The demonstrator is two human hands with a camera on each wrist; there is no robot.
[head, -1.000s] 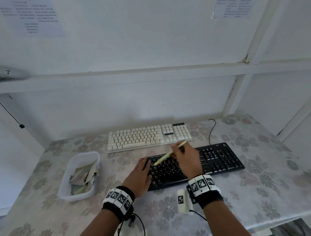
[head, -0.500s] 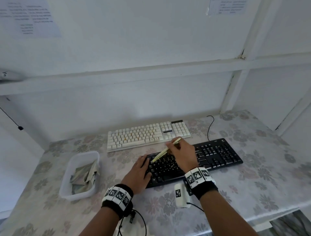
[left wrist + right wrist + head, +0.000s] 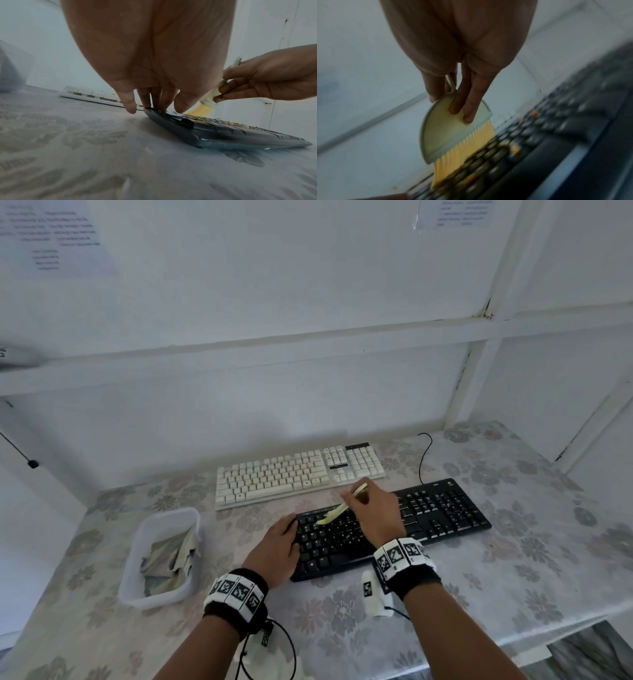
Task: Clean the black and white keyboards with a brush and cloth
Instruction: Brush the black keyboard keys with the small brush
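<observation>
- From the head view we see both keyboards on the floral worktop (image 3: 496,583): the white keyboard (image 3: 298,472) lies on the far side, the black keyboard (image 3: 394,529) just near of it and shifted to the right.
- The right hand (image 3: 375,513) is over the middle of the black keyboard with its grip closed on a pale green brush (image 3: 337,510), the handle angled up and away toward the white keyboard.
- The left hand (image 3: 275,546) rests on the black keyboard's left end, fingers fairly straight and holding nothing.
- A clear plastic tub (image 3: 161,556) stands to the left, well apart from the keyboards, with a crumpled cloth (image 3: 173,558) lying inside it.
- Only the right wrist view shows us the brush (image 3: 452,129) in full: a half-round pale green head with yellow bristles (image 3: 464,150) that touch the blurred black keys, two fingers (image 3: 471,100) laid flat on the head and the thumb on the other side.
- That view also picks up small orange crumbs (image 3: 534,113) scattered on the keys, which the head view barely resolves.
- The left wrist view gives us the low angle: left fingertips (image 3: 147,100) pressing on the far left corner of the black keyboard (image 3: 223,132), the brush bristles (image 3: 200,109) meeting the keys just beside them.
- A thin black cable (image 3: 424,453) curls on the worktop between the two keyboards' right ends.
</observation>
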